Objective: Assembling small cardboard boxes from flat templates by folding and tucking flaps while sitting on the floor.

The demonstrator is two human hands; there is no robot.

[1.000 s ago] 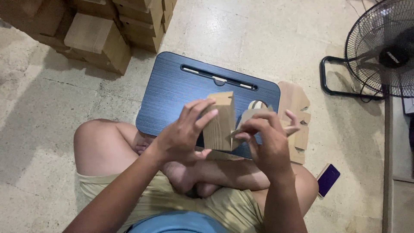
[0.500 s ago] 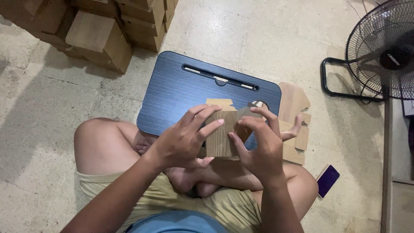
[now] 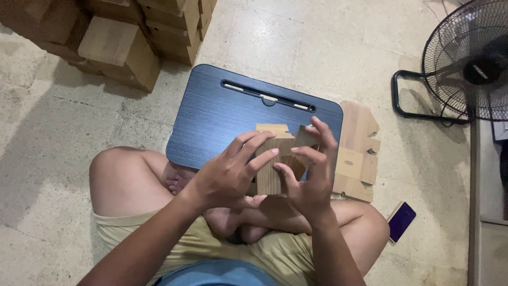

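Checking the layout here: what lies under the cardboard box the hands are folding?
Under the cardboard box lies the dark blue lap desk. The left hand and right hand cover the desk's near edge.

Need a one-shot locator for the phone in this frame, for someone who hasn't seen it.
Start at the standing fan at the right edge, then drop down the concrete floor to beside the seated person's right knee. The phone lies there flat: a small dark slab with a purple sheen, unlike the tan flat cardboard pieces just above it.
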